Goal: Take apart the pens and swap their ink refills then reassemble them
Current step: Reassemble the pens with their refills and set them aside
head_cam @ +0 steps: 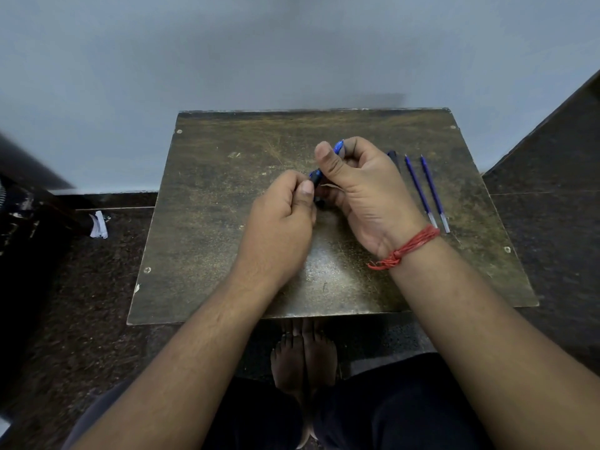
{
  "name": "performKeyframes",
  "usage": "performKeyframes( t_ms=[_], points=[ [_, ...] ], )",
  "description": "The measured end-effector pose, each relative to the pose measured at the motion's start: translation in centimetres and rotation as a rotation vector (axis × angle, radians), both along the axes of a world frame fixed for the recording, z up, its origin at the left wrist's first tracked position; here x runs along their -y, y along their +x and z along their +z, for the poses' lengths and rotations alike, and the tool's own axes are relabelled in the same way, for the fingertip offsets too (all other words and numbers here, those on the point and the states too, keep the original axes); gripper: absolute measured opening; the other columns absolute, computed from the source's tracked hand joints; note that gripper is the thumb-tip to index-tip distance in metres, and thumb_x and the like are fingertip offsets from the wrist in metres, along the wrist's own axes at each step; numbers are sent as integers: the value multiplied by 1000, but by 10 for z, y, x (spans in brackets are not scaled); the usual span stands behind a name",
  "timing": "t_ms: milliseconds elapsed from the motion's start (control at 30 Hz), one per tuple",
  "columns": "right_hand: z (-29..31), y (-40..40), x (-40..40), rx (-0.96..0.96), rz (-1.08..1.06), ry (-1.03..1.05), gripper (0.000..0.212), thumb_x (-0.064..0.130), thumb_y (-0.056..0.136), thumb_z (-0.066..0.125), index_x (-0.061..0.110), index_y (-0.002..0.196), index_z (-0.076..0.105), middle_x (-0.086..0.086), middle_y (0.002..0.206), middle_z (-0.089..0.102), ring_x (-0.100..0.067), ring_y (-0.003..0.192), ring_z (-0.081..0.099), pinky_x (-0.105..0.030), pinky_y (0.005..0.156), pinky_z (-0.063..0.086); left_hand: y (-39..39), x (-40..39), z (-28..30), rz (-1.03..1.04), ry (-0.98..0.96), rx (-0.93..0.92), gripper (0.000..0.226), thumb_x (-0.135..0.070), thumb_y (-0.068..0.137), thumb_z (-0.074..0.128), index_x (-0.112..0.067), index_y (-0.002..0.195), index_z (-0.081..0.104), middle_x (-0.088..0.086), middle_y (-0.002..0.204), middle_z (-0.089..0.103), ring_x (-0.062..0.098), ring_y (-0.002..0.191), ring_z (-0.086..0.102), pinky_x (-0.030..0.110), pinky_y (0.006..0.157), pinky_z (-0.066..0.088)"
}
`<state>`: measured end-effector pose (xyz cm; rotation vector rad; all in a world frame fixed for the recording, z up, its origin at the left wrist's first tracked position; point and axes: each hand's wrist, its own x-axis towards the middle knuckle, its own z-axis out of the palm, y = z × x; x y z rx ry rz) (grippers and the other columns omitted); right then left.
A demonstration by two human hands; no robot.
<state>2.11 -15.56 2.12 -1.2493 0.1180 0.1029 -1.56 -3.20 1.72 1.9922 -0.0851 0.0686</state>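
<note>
Over table (207, 222) centre: left hand (279, 219), right hand (363, 190) both pinching blue pen (338, 147). Refills (418, 186) at 3 o'clock; sleeve brush may roll them off.

There is a single view, taken from a wide-angle camera worn on the person's head. It looks forward and steeply down, so the dark, scuffed rectangular wooden surface (227, 222) fills the middle of the picture, seen from above and from its near edge. The camera sits close: both bare forearms enter from the bottom corners and run up to the centre. Below the near edge of the surface the view takes in the person's lap and bare feet (303, 355) on the dark speckled floor (81, 319). The upper part of the picture is a plain pale grey wall (292, 43) behind the surface. Straight lines bow toward the edges from the wide lens.
</note>
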Motion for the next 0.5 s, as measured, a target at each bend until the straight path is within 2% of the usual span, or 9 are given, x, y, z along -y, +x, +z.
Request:
performKeyframes(
  t_ms=[100,167,233,300,400,500],
  points=[
    [0,-1,7,13,24,65,26,28,78,72,12,93,58,-5,82,71,-18,75,70,-36,74,54,1,-3,1,20,-37,-11,28,-21,105,41,-8,89,59,-5,64,54,1,50,43,13,48,34],
    [0,0,14,35,52,76,14,12,91,64,8,104,61,-12,99,74,-21,91,71,-37,84,56,2,-4,1,30,-48,-20,28,-22,105,40,-8,93,60,-5,65,54,1,49,42,12,47,34],
    [-1,0,18,33,75,69,17,0,96,55,5,110,63,-14,105,74,-23,98,70,-38,91,54,2,-3,0,26,-51,-27,28,-23,105,40,-8,94,60,-5,65,54,1,48,42,12,47,33],
    [-1,0,17,27,84,67,21,-4,95,55,5,111,65,-12,100,75,-24,95,71,-38,89,55,1,-1,0,16,-56,-29,28,-22,105,40,-6,92,60,-5,64,53,1,48,41,14,47,33],
    [0,2,14,8,62,79,16,-1,91,61,5,105,67,-8,85,71,-20,75,68,-33,76,58,1,0,-1,13,-57,-28,28,-22,105,40,-7,90,59,-7,62,52,2,50,42,15,48,34],
    [2,2,10,-16,38,87,11,1,88,66,5,99,67,-3,75,62,-15,66,63,-27,63,56,0,0,-1,-4,-26,-16,28,-21,104,41,-10,83,56,-8,62,51,2,52,43,14,51,34]
  ],
)
